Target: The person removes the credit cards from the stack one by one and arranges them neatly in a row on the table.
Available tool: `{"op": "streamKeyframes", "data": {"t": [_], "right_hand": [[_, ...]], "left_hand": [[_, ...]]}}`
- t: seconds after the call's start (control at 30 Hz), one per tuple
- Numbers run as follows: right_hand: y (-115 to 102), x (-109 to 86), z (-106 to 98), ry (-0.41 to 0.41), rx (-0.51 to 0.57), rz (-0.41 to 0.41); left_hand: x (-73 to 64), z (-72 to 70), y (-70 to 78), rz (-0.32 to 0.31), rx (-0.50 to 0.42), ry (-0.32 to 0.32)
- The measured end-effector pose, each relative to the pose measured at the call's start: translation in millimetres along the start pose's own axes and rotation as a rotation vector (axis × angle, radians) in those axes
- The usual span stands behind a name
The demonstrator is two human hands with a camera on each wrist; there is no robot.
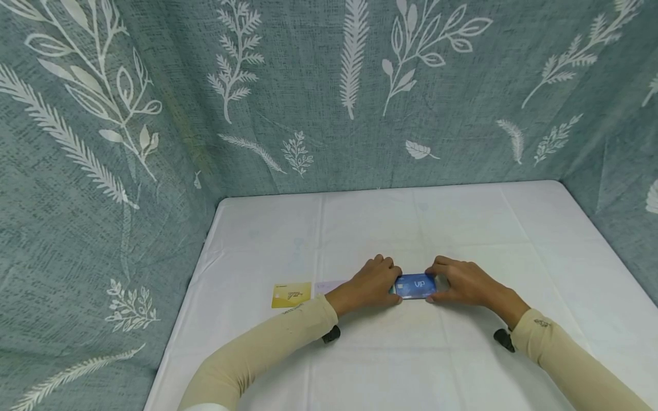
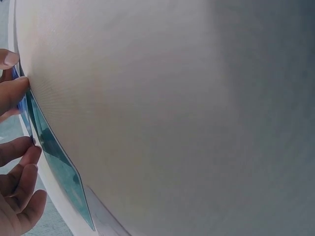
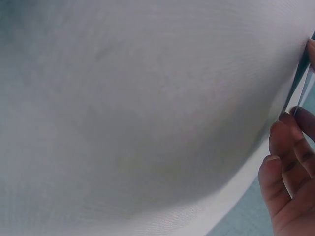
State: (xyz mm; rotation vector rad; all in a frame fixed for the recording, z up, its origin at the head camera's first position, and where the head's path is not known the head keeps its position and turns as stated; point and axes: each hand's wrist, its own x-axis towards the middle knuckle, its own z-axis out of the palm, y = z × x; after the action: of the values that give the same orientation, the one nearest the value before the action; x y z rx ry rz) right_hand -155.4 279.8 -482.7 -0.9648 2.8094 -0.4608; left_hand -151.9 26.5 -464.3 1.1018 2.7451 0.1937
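A blue card (image 1: 415, 286) with a chip and white lettering lies between my two hands near the middle of the table. My left hand (image 1: 367, 285) pinches its left end, fingers at the far edge and thumb at the near edge. At the other end, my right hand (image 1: 462, 281) grips it between fingers and thumb. In the left wrist view a teal card (image 2: 59, 164) shows below the blue one; the head view has it mostly behind my left hand. A lavender card (image 1: 328, 285) lies partly hidden by that hand. Further left is a yellow card (image 1: 291, 295).
White cloth covers the table (image 1: 462, 222). A grey-green curtain (image 1: 319, 97) with white leaf prints hangs behind it and along both sides. Small dark pieces show below my wrists, one by the left sleeve (image 1: 277, 337) and one by the right sleeve (image 1: 570, 359).
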Motion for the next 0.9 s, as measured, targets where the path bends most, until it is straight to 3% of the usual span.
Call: {"op": "streamKeyframes", "data": {"t": [0.9], "right_hand": [[-0.7,0.2,-0.7,-0.012,0.014,-0.008]], "left_hand": [[-0.2,1.9,-0.9,-0.013,-0.014,-0.030]]}}
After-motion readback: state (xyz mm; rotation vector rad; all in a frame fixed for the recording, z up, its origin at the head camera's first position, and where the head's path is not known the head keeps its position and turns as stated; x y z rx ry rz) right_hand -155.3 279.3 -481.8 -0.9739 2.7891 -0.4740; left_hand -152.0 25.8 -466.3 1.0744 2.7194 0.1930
